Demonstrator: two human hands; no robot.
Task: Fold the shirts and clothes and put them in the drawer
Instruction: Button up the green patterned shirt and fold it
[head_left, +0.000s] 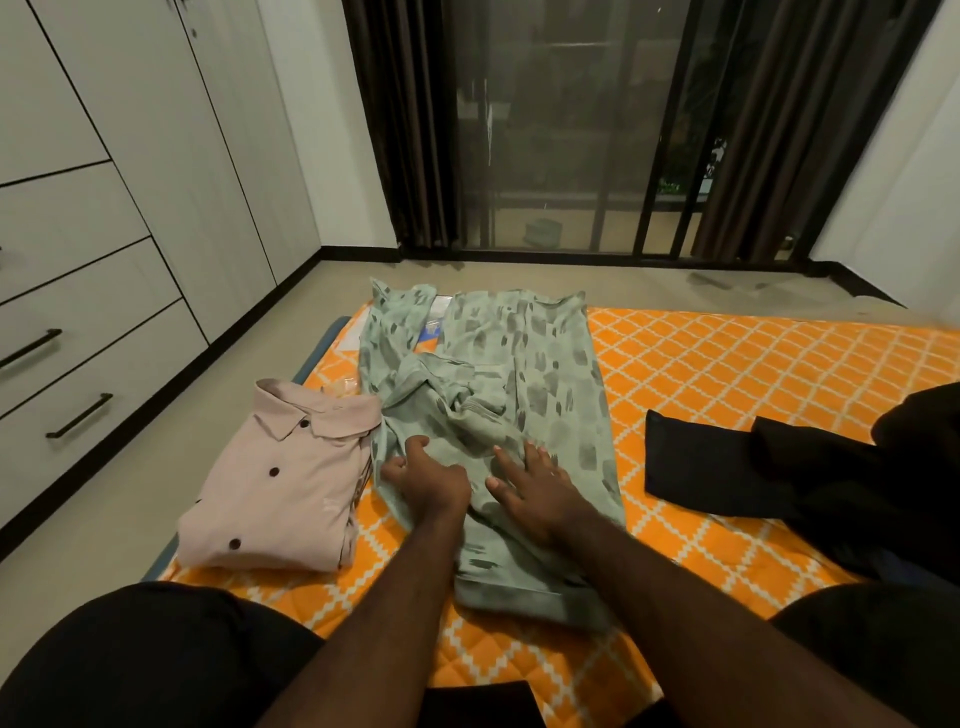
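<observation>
head view. a green patterned shirt (519, 374) is shown spread on an orange quilted mattress (753, 364), its long axis running away from the person, from the near hem between the forearms to the far end at the mattress edge. the fabric around the middle is bunched and creased. the left hand (426, 475) is placed on the shirt's left edge, its fingers curled round a fold of the cloth, so the fabric is taken to be pinched. the right hand (535, 488) is laid flat on the shirt just beside the left, fingers spread and straight, pressing the cloth down. both hands are on the near half of the garment; the left hand is the nearer to the free left edge. a lengthwise fold, left edge carried towards the right, is judged to be the step in hand, with the right hand serving as the anchor. a pink buttoned shirt (291, 483), already folded, is seen touching the green shirt's left side at the mattress corner. dark clothes (779, 467) are heaped well apart on the right. the drawers (78, 332) with 2 black handles are seen closed at far left, across bare floor; nothing has yet been stowed, as far as can be judged.
</observation>
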